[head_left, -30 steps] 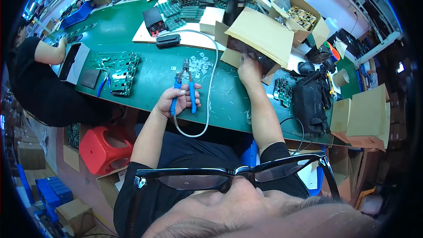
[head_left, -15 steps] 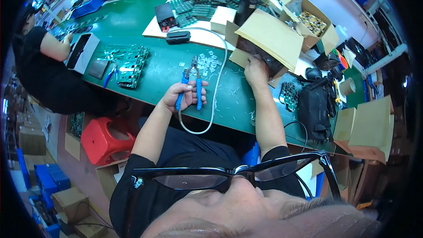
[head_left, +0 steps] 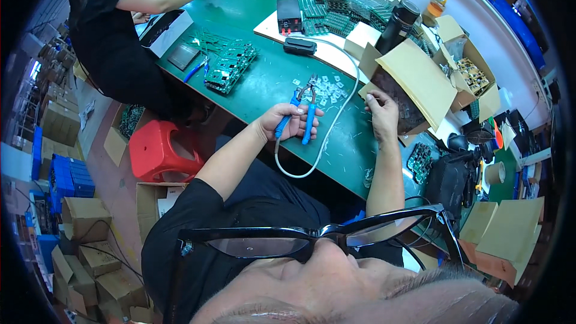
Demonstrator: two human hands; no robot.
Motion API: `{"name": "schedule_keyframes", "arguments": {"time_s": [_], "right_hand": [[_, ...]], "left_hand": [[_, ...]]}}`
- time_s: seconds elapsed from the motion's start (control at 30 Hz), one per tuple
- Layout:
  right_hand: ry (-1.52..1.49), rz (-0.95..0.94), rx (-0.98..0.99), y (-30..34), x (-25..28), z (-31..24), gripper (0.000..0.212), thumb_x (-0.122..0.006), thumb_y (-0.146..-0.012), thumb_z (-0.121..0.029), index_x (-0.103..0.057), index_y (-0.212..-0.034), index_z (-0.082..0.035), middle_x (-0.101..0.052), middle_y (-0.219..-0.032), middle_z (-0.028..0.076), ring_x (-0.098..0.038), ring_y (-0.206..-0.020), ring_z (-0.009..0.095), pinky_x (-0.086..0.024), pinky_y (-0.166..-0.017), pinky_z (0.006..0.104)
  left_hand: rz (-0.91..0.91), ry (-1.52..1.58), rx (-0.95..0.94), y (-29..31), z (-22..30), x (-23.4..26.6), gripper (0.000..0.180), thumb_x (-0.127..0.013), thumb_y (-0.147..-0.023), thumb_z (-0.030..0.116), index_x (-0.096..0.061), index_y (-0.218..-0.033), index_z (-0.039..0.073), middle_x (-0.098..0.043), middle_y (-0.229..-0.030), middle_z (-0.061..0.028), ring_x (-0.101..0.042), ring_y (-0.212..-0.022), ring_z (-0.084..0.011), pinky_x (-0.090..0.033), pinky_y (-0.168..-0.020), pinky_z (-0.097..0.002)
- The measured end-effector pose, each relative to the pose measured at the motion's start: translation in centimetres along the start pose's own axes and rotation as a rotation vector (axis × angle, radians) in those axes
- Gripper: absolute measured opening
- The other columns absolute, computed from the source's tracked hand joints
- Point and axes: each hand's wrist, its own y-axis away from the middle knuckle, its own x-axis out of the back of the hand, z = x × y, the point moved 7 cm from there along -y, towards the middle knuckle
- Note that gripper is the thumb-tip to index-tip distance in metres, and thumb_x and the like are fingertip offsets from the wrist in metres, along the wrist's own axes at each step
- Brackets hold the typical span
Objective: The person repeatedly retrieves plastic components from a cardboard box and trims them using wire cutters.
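In my left hand point(head_left: 287, 122) rests a pair of pliers point(head_left: 311, 119) with blue ribbed grips, jaws pointing away from me and handles spread. A pale grey cable point(head_left: 327, 143) loops from beside the handles up toward the back of the bench. Just beyond the jaws lies a scatter of small clear-whitish square pieces point(head_left: 329, 91). My right hand point(head_left: 384, 115) is at the mouth of a tilted cardboard box point(head_left: 420, 78), thumb and fingers pinched together. Whatever sits between those fingertips is too small to make out.
Green circuit boards point(head_left: 233, 67) lie to the left, with blue-handled cutters point(head_left: 195, 70) beside them. A black case point(head_left: 300, 46) and a black cylinder point(head_left: 397, 27) stand farther back. At the far left a co-worker point(head_left: 108, 42) reaches over the bench. A red stool point(head_left: 153, 150) stands below.
My right hand has come out of the cardboard box, fingers now pinched at its mouth. The left still holds the pliers. The view has swung left, and the co-worker's arm now stretches out.
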Motion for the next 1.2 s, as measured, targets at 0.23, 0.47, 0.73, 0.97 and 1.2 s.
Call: {"name": "schedule_keyframes", "arguments": {"time_s": [0.23, 0.47, 0.73, 0.97, 1.2], "right_hand": [[-0.682, -0.247, -0.175, 2.4, -4.1, -1.0, 0.020, -0.078, -0.095, -0.003, -0.074, -0.114, 0.001, -0.073, -0.099, 0.007, -0.070, -0.085, 0.016, -0.059, -0.079, 0.0295], [-0.915, -0.275, -0.257, 3.6, -5.2, -1.4, 0.028, -0.074, -0.097, -0.001, -0.068, -0.123, 0.007, -0.072, -0.107, 0.012, -0.073, -0.094, 0.021, -0.063, -0.084, 0.0299], [-1.013, -0.337, -0.225, 3.7, -5.8, -2.0, 0.027, -0.075, -0.095, -0.002, -0.067, -0.121, 0.000, -0.071, -0.108, 0.009, -0.072, -0.096, 0.020, -0.061, -0.084, 0.0316], [-0.926, -0.306, -0.241, 4.2, -5.5, -2.4, 0.016, -0.073, -0.097, -0.003, -0.067, -0.112, -0.005, -0.072, -0.101, 0.006, -0.073, -0.093, 0.017, -0.061, -0.082, 0.0287], [-0.836, -0.283, -0.219, 4.3, -5.6, -2.3, 0.018, -0.078, -0.093, -0.004, -0.069, -0.108, -0.003, -0.074, -0.100, 0.008, -0.073, -0.091, 0.020, -0.060, -0.083, 0.0333]], "left_hand": [[0.088, -0.060, 0.030, 0.2, 0.0, -0.7, 0.057, -0.059, -0.098, 0.022, -0.049, -0.147, -0.006, -0.070, -0.120, -0.0185, -0.071, -0.112, -0.0328, -0.051, -0.110, -0.0525], [0.447, -0.658, 0.109, 0.0, 0.8, -2.6, 0.049, -0.072, -0.093, 0.019, -0.061, -0.135, -0.001, -0.073, -0.108, -0.0120, -0.075, -0.090, -0.0202, -0.060, -0.087, -0.0327], [0.414, -1.137, 0.077, 0.7, 1.8, -5.2, 0.044, -0.073, -0.089, 0.027, -0.068, -0.120, -0.004, -0.073, -0.089, -0.0079, -0.069, -0.082, -0.0164, -0.055, -0.079, -0.0321], [0.421, -1.123, 0.096, 0.5, 1.1, -4.9, 0.043, -0.072, -0.089, 0.028, -0.068, -0.116, -0.005, -0.072, -0.090, -0.0088, -0.069, -0.083, -0.0171, -0.055, -0.080, -0.0324], [0.424, -1.178, 0.202, 0.2, 1.2, -5.2, 0.045, -0.070, -0.091, 0.023, -0.065, -0.126, -0.004, -0.072, -0.097, -0.0063, -0.068, -0.091, -0.0172, -0.053, -0.089, -0.0319]]}}
